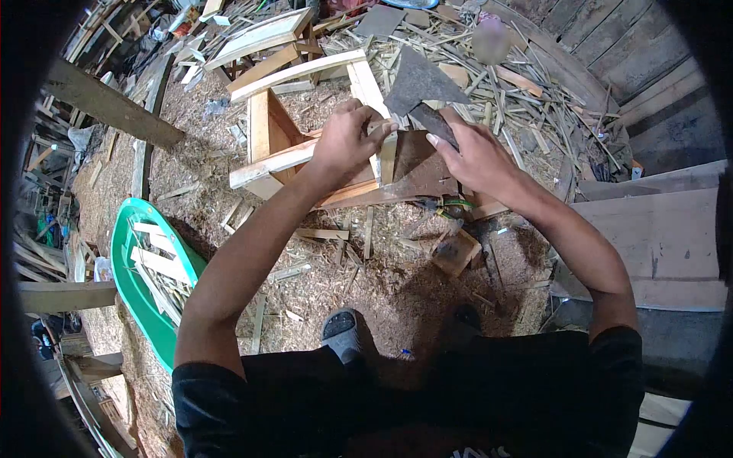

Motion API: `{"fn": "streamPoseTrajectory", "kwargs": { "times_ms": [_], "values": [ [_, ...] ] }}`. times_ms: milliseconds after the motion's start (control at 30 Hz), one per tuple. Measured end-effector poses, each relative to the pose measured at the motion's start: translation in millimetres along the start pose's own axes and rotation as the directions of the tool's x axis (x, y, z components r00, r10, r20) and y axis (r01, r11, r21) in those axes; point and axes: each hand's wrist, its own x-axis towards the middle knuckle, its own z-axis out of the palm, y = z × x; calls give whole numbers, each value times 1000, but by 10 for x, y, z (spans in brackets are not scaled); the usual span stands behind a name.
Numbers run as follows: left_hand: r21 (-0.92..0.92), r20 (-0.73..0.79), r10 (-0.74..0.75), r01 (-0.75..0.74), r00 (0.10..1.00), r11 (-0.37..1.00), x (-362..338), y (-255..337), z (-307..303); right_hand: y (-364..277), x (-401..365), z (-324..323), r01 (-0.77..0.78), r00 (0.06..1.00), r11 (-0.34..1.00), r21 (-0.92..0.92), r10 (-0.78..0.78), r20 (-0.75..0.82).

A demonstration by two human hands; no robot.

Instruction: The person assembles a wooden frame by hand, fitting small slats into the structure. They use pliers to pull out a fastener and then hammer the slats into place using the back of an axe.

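Observation:
My left hand [353,137] is closed at the upper middle, its thumb and fingers pinched on the upper end of a short wood piece [389,159] that stands upright on a brown wooden surface [418,164]. Just to the right, my right hand [477,153] is wrapped round the handle of a hatchet [421,82]. The hatchet's wide, dark blade points up and away, above the wood piece. Beside my left hand is a pale wooden frame [267,164] with an orange-brown inner face.
A green tub [126,252] with wood strips stands at the left. Scrap sticks [496,99] are heaped at the upper right. A wooden post [114,103] slants in at the upper left. Sawdust and offcuts cover the floor [305,305]; a small wooden block [456,252] lies near my feet.

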Motion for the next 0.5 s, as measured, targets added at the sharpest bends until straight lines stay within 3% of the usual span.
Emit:
{"fn": "streamPoseTrajectory", "kwargs": {
  "times_ms": [233, 333, 500],
  "values": [
    [-98, 109, -46, 57, 993, 994, 13, 3, -90, 114, 22, 38, -2, 998, 998, 63, 6, -57],
    [-33, 19, 81, -81, 996, 996, 42, -195, 28, 148, 28, 43, -9, 998, 998, 57, 12, -55],
    [-13, 9, 41, -41, 999, 999, 23, -129, 7, 113, -1, 40, -12, 1000, 1000, 27, 13, -22]
  ]
}}
